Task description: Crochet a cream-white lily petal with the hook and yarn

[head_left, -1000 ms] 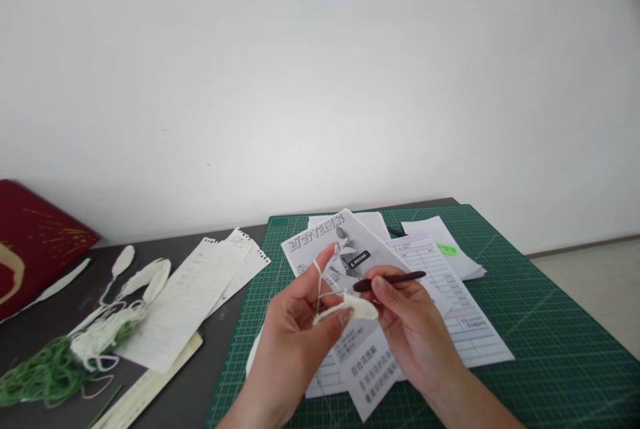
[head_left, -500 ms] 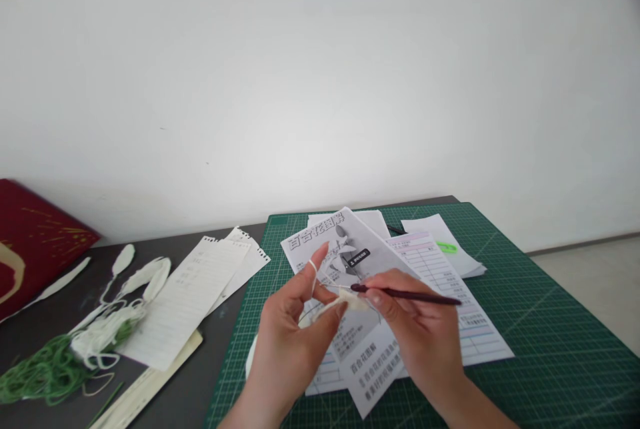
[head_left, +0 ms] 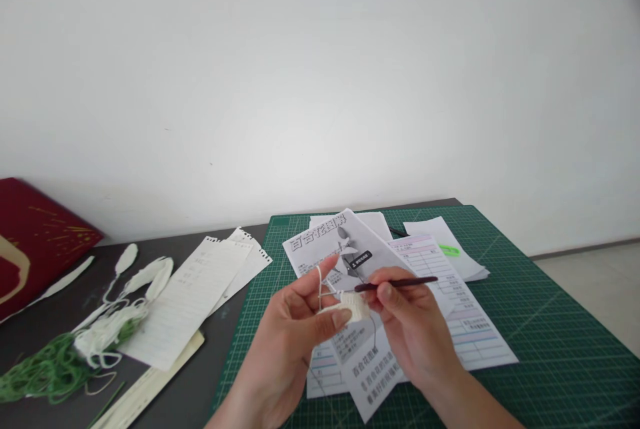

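Observation:
Between thumb and fingers, my left hand (head_left: 295,329) pinches a small cream crocheted piece (head_left: 356,307). White yarn (head_left: 319,279) loops around its raised index finger. My right hand (head_left: 407,322) grips a crochet hook (head_left: 400,283) by its dark handle, much like a pen. The hook's thin metal shaft reaches left to the top edge of the crocheted piece and the yarn. A thin dark wire or strand hangs below the piece. Under both hands lies a printed sheet (head_left: 313,242) with a flower picture.
A green cutting mat (head_left: 540,309) carries more papers and a bright green cutter (head_left: 450,251). To the left are handwritten sheets (head_left: 187,302), green yarn (head_left: 47,372), white crocheted petals (head_left: 157,275) and a dark red item (head_left: 40,229). A white wall (head_left: 320,82) rises behind the table.
The hook's handle has tilted and shifted left, and my right hand has turned with it. The cream piece now shows more of its face beside my left thumb.

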The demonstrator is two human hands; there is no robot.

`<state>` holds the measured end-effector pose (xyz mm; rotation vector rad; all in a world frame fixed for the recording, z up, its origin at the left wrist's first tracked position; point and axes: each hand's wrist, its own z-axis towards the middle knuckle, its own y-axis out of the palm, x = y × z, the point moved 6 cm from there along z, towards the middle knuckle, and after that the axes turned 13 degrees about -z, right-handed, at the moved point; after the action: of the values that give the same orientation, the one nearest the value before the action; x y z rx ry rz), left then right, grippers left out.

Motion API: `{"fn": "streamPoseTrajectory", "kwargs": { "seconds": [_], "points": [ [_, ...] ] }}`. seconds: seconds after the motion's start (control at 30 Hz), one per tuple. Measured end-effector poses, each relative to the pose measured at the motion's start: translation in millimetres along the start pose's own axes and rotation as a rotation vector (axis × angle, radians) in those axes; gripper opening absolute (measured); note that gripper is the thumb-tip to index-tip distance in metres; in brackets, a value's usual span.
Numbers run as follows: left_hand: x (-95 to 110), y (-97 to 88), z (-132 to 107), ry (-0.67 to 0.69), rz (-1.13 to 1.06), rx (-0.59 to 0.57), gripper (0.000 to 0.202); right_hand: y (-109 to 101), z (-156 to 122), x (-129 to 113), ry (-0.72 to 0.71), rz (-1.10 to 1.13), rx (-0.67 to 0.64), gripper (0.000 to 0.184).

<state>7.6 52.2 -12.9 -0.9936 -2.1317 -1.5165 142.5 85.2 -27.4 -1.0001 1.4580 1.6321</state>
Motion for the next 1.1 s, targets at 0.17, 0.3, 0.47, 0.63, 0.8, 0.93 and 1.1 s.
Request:
{"fn": "streamPoseTrajectory", "kwargs": {
  "seconds": [0.17, 0.3, 0.47, 0.63, 0.8, 0.93, 1.1],
  "points": [
    [-1, -1.4, -3, -0.026, 0.028, -0.031, 0.067, 4, 2, 1, 0.148, 0.115, -0.107, 0.012],
    [-2, 1.6, -6, -0.054, 0.070, -0.076, 0.061, 0, 3, -7, 0.099, 0.045, -0.151, 0.013],
    [-1, 4.7, -9, -0.060, 0.138, -0.062, 0.051, -5, 4, -16, 0.011, -0.037, -0.199, 0.014],
    [-1, 2.2, -8, -0.054, 0.176, -0.041, 0.056, -7, 3, -27, -0.081, -0.136, -0.198, 0.014],
    [-4, -2.0, -5, -0.057, 0.179, -0.063, 0.057, -8, 1, -34, -0.159, -0.213, -0.193, 0.015],
    [-5, -4.9, -3, -0.043, 0.215, -0.058, 0.057, -10, 0, -37, -0.211, -0.270, -0.215, 0.013],
    [-3, -3.8, -5, -0.048, 0.206, -0.056, 0.059, -10, -3, -42, -0.288, -0.332, -0.231, 0.013]
  ]
}}
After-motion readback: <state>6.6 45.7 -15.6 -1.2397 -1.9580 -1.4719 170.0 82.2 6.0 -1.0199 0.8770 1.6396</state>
